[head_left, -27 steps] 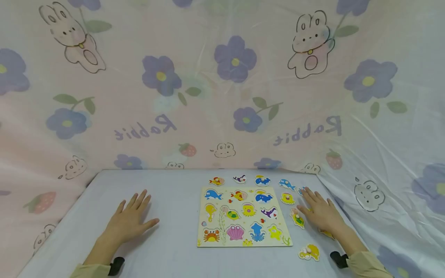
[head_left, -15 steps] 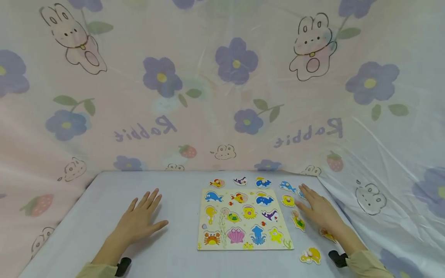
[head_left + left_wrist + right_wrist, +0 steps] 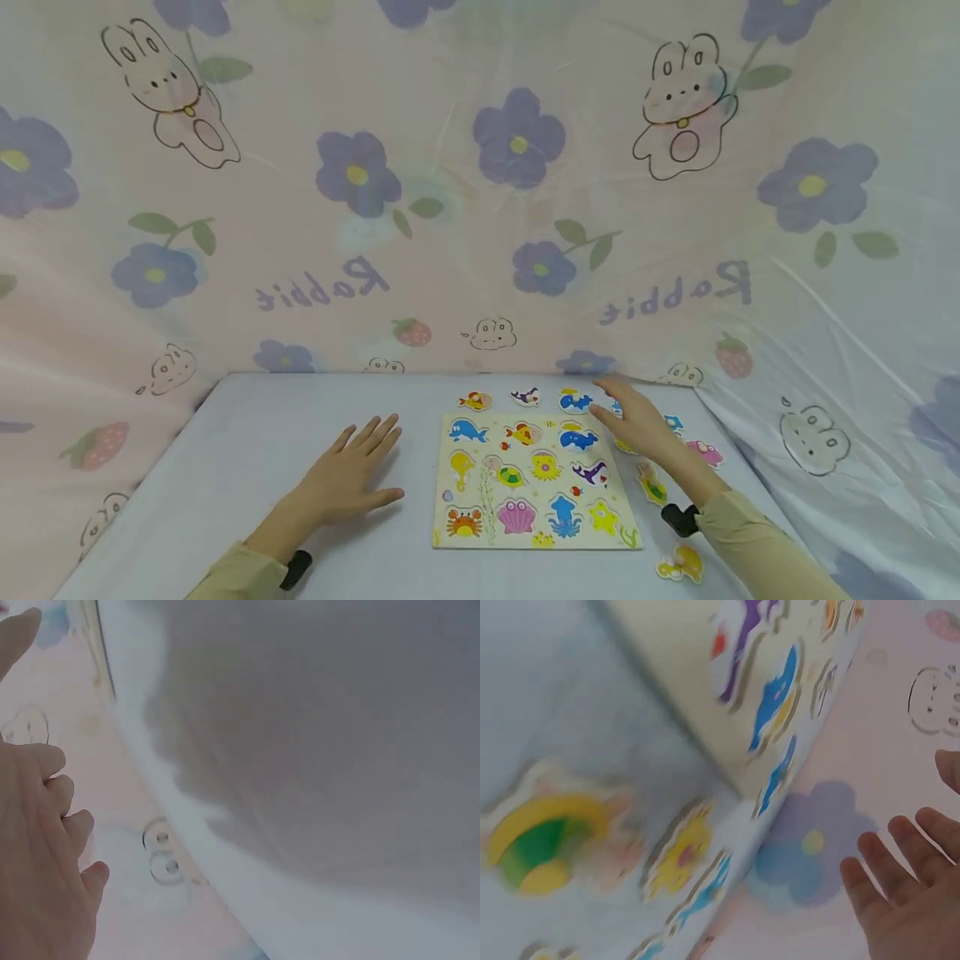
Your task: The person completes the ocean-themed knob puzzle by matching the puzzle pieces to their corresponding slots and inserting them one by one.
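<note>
My left hand (image 3: 341, 479) is held over the white table left of the puzzle board (image 3: 585, 543), fingers spread, holding nothing. In the left wrist view the left hand (image 3: 41, 847) casts a broad shadow. My right hand (image 3: 637, 421) reaches over the board's far right corner, hiding some pieces beneath. Its fingers look extended and hold nothing in the right wrist view. Nearest it lies a blue whale piece (image 3: 575, 402). The board carries printed sea animals. A turtle piece (image 3: 651, 483) and a seahorse piece (image 3: 681, 565) lie right of it.
A fish piece (image 3: 475, 401) and a purple-and-white whale piece (image 3: 525, 397) lie behind the board. A pink piece (image 3: 705, 452) and a small blue piece (image 3: 672, 423) lie near the table's right edge. Patterned cloth (image 3: 450, 242) hangs behind and at both sides.
My right hand has moved left from the pieces at the right edge toward the board's far corner, uncovering the pink piece. The left hand has shifted right, closer to the board.
</note>
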Available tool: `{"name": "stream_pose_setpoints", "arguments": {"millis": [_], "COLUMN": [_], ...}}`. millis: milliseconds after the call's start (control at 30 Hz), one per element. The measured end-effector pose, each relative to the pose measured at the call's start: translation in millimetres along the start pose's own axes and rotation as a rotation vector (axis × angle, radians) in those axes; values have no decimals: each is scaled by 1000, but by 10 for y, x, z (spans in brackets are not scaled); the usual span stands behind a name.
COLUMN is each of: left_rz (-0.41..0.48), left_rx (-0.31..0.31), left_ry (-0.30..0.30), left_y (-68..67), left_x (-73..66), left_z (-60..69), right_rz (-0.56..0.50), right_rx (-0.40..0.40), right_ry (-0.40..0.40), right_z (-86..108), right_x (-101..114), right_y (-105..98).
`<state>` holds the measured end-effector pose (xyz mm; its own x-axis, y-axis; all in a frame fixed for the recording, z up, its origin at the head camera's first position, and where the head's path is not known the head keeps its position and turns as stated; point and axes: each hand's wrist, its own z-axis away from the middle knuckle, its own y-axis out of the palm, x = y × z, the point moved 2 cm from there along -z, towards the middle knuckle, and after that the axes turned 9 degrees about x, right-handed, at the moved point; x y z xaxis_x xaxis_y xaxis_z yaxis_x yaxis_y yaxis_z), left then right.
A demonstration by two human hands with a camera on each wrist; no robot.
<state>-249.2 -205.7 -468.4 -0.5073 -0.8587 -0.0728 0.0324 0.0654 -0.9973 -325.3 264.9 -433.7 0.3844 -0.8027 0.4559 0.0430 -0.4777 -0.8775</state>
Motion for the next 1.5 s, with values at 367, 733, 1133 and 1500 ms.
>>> {"name": "stream_pose_setpoints", "arguments": {"millis": [367,733,1133,1500], "left_rz": [21,17,-36,-67], "left_rx": [175,306,341,347], "left_ry": [133,170,170,174], "left_y": [103,214,238,176], "left_x": [-271,-475,-546,-562], "left_z": [-202,-294,-365,-370], "right_rz": [-222,-284,-292,-254], "right_rx": [117,192,225,280], "right_ry": [-136,-129,-126,-60], "right_z": [-600,-1102,-1390,-1531], "right_x": [364,617,783,729], "right_y": [388,757,1002,1259]}}
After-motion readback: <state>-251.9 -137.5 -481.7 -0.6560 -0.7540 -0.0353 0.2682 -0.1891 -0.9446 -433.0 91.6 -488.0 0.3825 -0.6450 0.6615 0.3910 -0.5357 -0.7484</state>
